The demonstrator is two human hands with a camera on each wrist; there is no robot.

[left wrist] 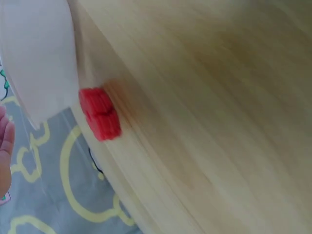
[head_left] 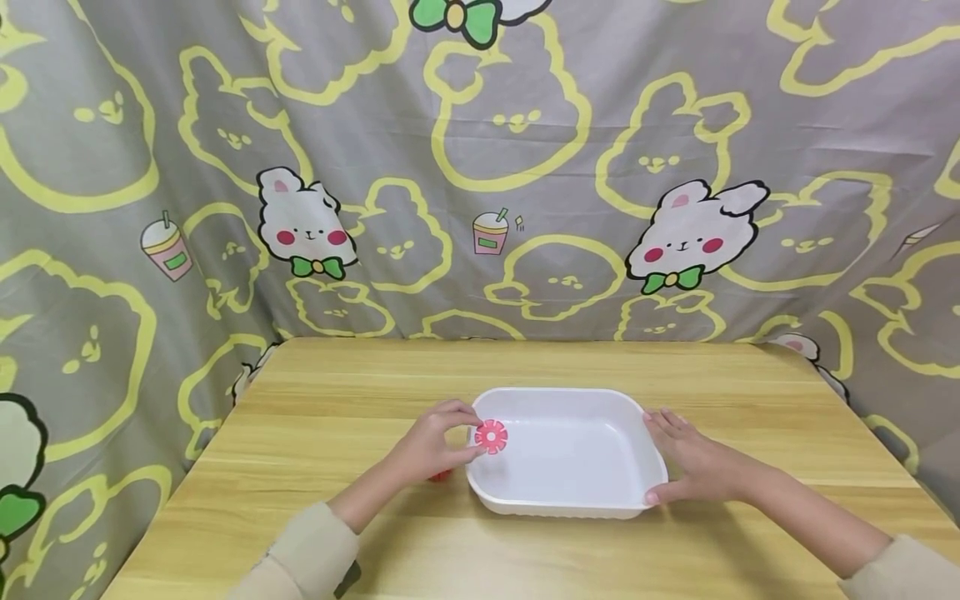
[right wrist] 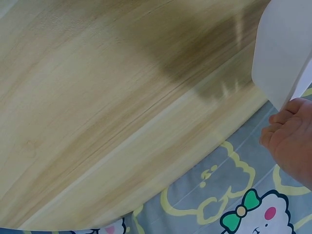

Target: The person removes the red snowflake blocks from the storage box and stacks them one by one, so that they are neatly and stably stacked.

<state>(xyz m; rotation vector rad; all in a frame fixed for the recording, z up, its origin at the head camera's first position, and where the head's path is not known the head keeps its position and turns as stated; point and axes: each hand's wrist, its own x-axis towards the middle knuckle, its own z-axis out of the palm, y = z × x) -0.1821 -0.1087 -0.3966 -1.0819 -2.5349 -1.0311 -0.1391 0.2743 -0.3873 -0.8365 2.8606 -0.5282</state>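
Note:
A white rectangular tray (head_left: 570,508) with rounded corners is on the wooden table. At its left end, my left hand (head_left: 435,437) pinches a pinkish-red notched snowflake disc (head_left: 491,447) between thumb and fingertips, by the tray's rim. My right hand (head_left: 697,462) holds the tray's right end, thumb at the front corner and fingers farther back. Beneath the left hand, a red ridged piece (left wrist: 100,114), like discs stacked together, lies on the table beside the tray; the head view shows only a sliver of it. In the right wrist view, the right hand (right wrist: 290,139) is partly cut off.
The wooden table (head_left: 360,375) has its far edge against a grey curtain (head_left: 390,150) with yellow cartoon outlines and white rabbits. The curtain also hangs along both sides. A small dark item (head_left: 348,579) shows below the left sleeve; I cannot tell what it is.

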